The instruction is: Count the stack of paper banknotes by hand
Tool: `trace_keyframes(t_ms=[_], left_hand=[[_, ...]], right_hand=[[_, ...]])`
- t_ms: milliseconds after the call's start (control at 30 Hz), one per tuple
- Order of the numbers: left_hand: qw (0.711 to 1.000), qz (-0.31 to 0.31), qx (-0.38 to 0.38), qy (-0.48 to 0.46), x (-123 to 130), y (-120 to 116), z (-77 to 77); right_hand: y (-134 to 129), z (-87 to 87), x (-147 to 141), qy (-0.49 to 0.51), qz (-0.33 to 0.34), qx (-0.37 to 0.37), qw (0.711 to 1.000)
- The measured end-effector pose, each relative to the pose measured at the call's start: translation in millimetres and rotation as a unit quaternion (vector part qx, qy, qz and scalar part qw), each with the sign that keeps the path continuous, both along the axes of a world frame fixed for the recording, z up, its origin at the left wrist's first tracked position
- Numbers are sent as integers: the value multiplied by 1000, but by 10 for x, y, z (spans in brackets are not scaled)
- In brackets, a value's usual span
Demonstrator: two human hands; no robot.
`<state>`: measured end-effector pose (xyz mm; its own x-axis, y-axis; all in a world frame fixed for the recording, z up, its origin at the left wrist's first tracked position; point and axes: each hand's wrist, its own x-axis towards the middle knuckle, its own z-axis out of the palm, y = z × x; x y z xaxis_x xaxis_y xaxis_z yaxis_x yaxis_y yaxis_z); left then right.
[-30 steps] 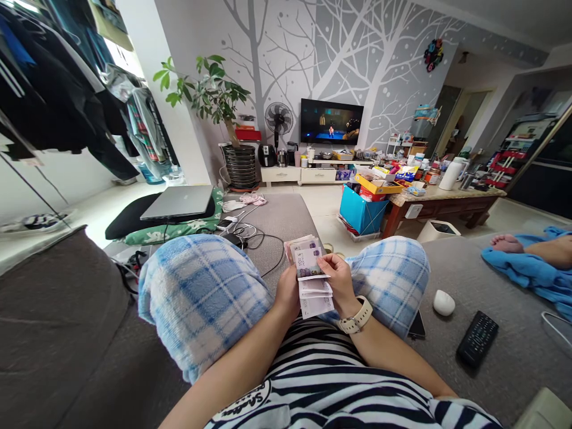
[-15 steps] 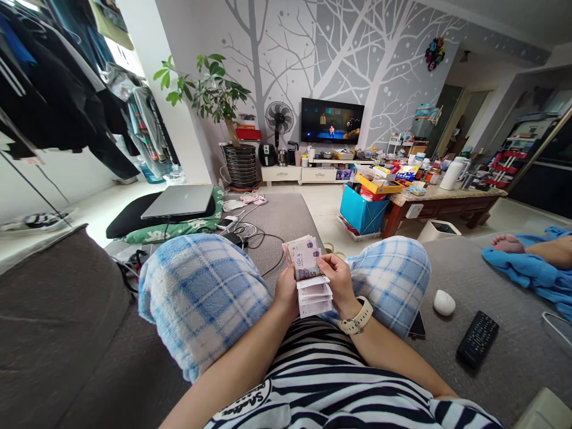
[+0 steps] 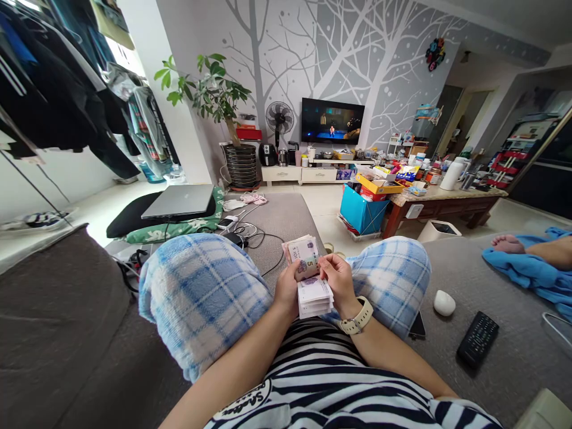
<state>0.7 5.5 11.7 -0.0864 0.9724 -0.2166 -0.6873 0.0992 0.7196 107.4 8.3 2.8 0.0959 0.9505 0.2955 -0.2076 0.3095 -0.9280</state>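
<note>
My left hand (image 3: 287, 288) is closed around a stack of banknotes (image 3: 305, 251), its thumb lying across them. The upper part of the stack stands up and shows a printed 5. Several notes are folded down toward me over the fingers, making a layered white flap (image 3: 314, 297). My right hand (image 3: 338, 279), with a pale watch on its wrist, has thumb and forefinger pinched at the right edge of the stack. Whether a single note sits in that pinch is too small to make out. Both hands are between my knees in the blue plaid trousers (image 3: 210, 292).
On the grey sofa to the right lie a remote control (image 3: 478, 338), a white rounded case (image 3: 444, 303) and a phone (image 3: 417, 328). A person's foot (image 3: 508, 245) rests beyond them. Left, a laptop (image 3: 179, 201) sits on cushions near tangled cables (image 3: 250, 234). A cluttered table (image 3: 447, 199) stands ahead.
The front note of the upright part has been folded down onto the flap, uncovering the note behind it. My right fingers have moved slightly at the stack's edge.
</note>
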Motion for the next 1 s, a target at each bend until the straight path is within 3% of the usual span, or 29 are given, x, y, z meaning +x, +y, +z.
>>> trace_keyframes(t_ms=[167,300,600,1000], left_hand=[[1000,-13,5,8,5,-59,38],[999,-18,12,29,-9,-89,52],[1000,-4,-3,3,3,-52,52],[1000,13,-7,6,7,-43,55]], right_hand=[[26,-8,9,16,-52,-3,999],[33,-7,12,21,-55,-18,998],[21,43,24,-59,-85,4,995],[-25,43,4,-27,-47,8,998]])
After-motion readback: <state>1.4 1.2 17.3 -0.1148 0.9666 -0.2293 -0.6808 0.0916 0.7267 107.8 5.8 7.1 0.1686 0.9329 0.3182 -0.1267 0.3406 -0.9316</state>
